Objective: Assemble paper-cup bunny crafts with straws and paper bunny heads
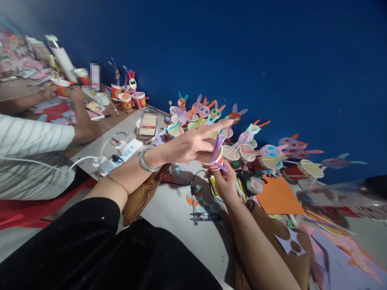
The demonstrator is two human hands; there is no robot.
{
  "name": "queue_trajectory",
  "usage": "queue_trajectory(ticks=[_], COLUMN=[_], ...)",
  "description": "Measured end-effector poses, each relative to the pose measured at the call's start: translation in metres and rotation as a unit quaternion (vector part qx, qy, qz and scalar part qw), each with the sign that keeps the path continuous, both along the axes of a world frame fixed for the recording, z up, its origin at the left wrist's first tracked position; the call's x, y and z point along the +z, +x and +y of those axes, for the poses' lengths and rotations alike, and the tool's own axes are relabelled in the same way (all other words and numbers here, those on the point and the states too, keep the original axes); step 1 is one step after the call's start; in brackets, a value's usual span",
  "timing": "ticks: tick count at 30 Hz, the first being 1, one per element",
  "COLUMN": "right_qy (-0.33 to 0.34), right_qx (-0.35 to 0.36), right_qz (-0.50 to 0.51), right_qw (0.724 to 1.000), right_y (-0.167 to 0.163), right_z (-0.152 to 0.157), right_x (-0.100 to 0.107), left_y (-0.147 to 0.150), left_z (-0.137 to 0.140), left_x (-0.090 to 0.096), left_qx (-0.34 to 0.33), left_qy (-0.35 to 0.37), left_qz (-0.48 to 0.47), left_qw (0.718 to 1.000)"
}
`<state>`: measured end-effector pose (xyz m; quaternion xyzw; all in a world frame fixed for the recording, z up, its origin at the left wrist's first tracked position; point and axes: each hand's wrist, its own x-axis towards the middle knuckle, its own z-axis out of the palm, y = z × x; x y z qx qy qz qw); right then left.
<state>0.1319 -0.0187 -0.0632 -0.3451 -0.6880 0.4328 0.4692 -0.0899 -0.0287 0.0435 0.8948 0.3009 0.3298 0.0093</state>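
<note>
While the right hand [226, 180] grips a red-and-white paper cup [214, 164] near the centre of the frame, the left hand [193, 143] lies across the cup's top, its index finger stretched out toward the right; whether its other fingers pinch anything I cannot tell. A purple strip [217, 148] rises from the cup beside those fingers. Just below, on the table [172, 213], lie a pen [193, 197] and purple-handled snips [205, 217]. Behind the hands, a row of cups with paper animal heads [272, 152] runs from the centre toward the right edge. Orange paper [279, 197] lies right of centre, and a white power strip [130, 152] left of centre. In the upper left, a co-worker's hands [77, 94] hold another red cup [62, 88], and a blue wall [242, 48] fills the top.
</note>
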Motion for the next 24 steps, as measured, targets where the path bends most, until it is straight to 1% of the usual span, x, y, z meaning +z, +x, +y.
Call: queue_trajectory(ticks=[3, 8, 12, 16, 24], right_qy=[0.003, -0.004, -0.007, -0.008, -0.012], right_qx=[-0.001, -0.008, -0.009, -0.009, -0.011], right_qz=[0.008, 0.027, 0.017, 0.02, 0.024], right_qw=[1.0, 1.0, 1.0, 1.0, 1.0], right_y=[-0.001, -0.002, -0.003, -0.003, -0.004], right_z=[0.0, -0.001, -0.001, -0.001, -0.001], right_x=[-0.002, -0.003, -0.003, -0.004, -0.006], left_y=[-0.003, -0.004, -0.005, -0.005, -0.003], left_z=[0.002, 0.008, 0.008, 0.008, 0.004], left_x=[-0.003, -0.011, -0.011, -0.011, -0.012], left_qx=[0.01, 0.006, 0.033, 0.048, 0.068], left_qy=[-0.035, -0.143, -0.186, -0.209, -0.206], left_qz=[-0.038, -0.105, -0.13, -0.141, -0.139], left_qw=[0.999, 0.984, 0.973, 0.966, 0.966])
